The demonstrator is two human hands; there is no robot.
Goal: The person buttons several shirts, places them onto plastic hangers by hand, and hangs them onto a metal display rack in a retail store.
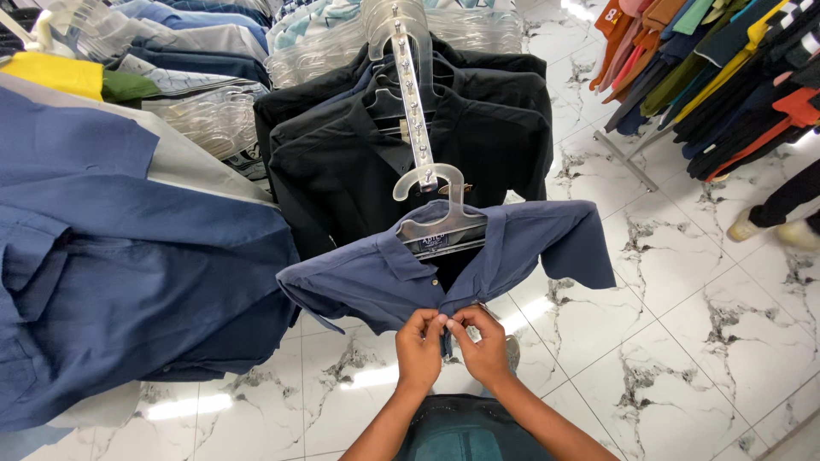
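- Left hand point(418, 348): grip pinched on the front placket of the blue polo shirt point(376, 277).
- Right hand point(483, 346): grip pinched there too.
- Shirt hangs centre on a clear plastic hanger point(442, 224); black shirts point(342, 162) beyond.

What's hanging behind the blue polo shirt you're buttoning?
Behind the blue polo shirt, which both hands pinch at the placket, hang black shirts on clear hangers along a studded display arm. Their lower halves are covered by the polo.
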